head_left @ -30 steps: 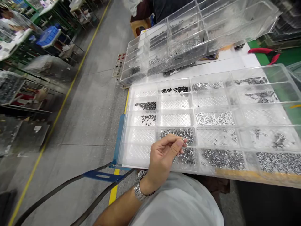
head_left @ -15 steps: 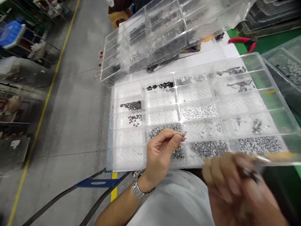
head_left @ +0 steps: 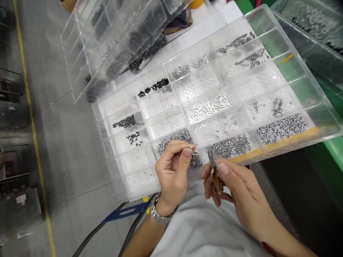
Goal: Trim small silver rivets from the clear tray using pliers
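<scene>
My left hand pinches a small silver screw between thumb and forefinger, its tip pointing right. Metal pliers with an orange patch on the handle are in my right hand, jaws up and close to the screw but apart from it. Both hands are over the near edge of a clear plastic compartment tray. Behind the left hand lies a compartment of dark silver screws; beyond the pliers is another heap of small screws.
A second clear divided tray stands tilted behind the first. More clear boxes with small parts are at the far right. Black screws and bright silver pieces fill other compartments. A blue strap or handle hangs at lower left.
My right hand has come left and up with the pliers, from a blur at lower right to beside the left hand. The left hand keeps its pinch. The view has turned and shifted.
</scene>
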The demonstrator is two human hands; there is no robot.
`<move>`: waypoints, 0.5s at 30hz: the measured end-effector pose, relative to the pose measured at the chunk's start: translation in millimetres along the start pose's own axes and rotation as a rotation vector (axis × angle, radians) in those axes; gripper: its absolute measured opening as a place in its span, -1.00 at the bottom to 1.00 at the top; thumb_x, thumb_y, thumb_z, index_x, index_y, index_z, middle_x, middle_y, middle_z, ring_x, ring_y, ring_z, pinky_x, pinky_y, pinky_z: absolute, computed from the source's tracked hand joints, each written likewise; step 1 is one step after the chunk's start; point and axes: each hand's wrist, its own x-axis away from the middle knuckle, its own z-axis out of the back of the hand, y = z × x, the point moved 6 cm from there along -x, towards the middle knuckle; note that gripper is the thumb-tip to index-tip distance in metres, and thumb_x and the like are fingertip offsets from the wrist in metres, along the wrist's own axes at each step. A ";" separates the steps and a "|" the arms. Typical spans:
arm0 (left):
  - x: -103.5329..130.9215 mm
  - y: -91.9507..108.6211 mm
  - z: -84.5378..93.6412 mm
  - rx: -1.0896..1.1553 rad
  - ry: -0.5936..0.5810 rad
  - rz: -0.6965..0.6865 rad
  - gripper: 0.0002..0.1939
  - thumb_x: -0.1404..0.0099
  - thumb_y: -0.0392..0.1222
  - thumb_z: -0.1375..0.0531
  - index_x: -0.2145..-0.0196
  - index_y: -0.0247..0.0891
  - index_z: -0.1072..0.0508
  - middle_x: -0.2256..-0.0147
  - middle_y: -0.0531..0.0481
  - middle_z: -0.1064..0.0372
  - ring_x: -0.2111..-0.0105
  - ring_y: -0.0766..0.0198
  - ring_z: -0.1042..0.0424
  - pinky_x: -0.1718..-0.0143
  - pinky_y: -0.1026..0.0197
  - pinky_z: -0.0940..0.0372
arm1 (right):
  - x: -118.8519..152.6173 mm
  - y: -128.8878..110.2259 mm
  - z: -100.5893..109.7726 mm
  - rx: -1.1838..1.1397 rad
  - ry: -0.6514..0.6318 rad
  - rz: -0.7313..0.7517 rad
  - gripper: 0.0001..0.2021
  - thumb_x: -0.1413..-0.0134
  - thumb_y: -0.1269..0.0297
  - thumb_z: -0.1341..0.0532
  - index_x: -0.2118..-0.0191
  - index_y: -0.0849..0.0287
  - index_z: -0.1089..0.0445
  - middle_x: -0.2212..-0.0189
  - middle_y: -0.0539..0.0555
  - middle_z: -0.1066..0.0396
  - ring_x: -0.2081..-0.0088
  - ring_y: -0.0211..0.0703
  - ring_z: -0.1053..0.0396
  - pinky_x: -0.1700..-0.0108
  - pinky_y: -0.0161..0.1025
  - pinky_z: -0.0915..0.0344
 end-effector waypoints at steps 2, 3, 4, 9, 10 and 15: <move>0.1 -0.5 -0.1 -0.021 0.009 0.001 -0.91 -0.55 -0.12 -0.38 0.13 -0.11 -0.73 0.20 -0.04 -0.57 0.18 0.23 -0.53 0.15 0.20 -0.42 | -2.0 -0.6 -0.6 0.010 -0.024 -0.003 -0.58 -0.68 -0.03 -0.09 0.10 0.10 -0.58 0.41 0.02 -0.53 0.47 -0.20 -0.35 0.39 -0.24 -0.23; 0.3 -0.8 -0.1 -0.029 0.012 0.001 -0.91 -0.55 -0.12 -0.39 0.12 -0.10 -0.73 0.19 -0.04 -0.58 0.18 0.23 -0.53 0.14 0.19 -0.42 | -2.7 -0.3 -1.2 0.009 -0.036 -0.006 -0.58 -0.67 -0.03 -0.09 0.10 0.10 -0.58 0.42 0.02 -0.52 0.47 -0.20 -0.33 0.39 -0.24 -0.22; 0.5 -0.9 0.1 -0.036 0.016 -0.002 -0.91 -0.54 -0.11 -0.39 0.12 -0.08 -0.74 0.19 -0.03 -0.59 0.17 0.22 -0.54 0.14 0.19 -0.43 | -3.3 0.2 -1.9 0.004 -0.047 -0.009 -0.58 -0.67 -0.04 -0.09 0.10 0.09 -0.58 0.43 0.01 -0.51 0.47 -0.20 -0.31 0.40 -0.23 -0.20; 1.4 -0.4 1.2 -0.056 0.018 -0.011 -0.92 -0.54 -0.12 -0.39 0.11 -0.04 -0.75 0.17 -0.02 -0.62 0.15 0.22 -0.56 0.11 0.18 -0.46 | -6.5 1.9 -6.2 -0.036 -0.084 -0.016 -0.58 -0.68 -0.03 -0.10 0.10 0.08 -0.59 0.45 -0.02 -0.48 0.48 -0.23 -0.27 0.40 -0.22 -0.17; 1.5 0.0 1.3 -0.058 0.014 -0.011 -0.92 -0.54 -0.13 -0.39 0.10 -0.04 -0.75 0.17 -0.02 -0.62 0.14 0.22 -0.56 0.10 0.17 -0.46 | -7.2 1.7 -6.6 -0.032 -0.083 -0.018 -0.59 -0.68 -0.03 -0.10 0.10 0.08 -0.59 0.45 -0.02 -0.48 0.48 -0.23 -0.26 0.39 -0.22 -0.17; 1.6 2.4 1.5 -0.095 -0.020 -0.012 -0.90 -0.54 -0.16 -0.39 0.09 -0.03 -0.76 0.16 -0.03 -0.63 0.13 0.20 -0.57 0.10 0.15 -0.48 | -7.9 0.6 -7.9 -0.052 -0.082 -0.062 -0.58 -0.67 -0.05 -0.11 0.13 0.06 -0.59 0.45 -0.03 -0.48 0.48 -0.23 -0.24 0.40 -0.21 -0.16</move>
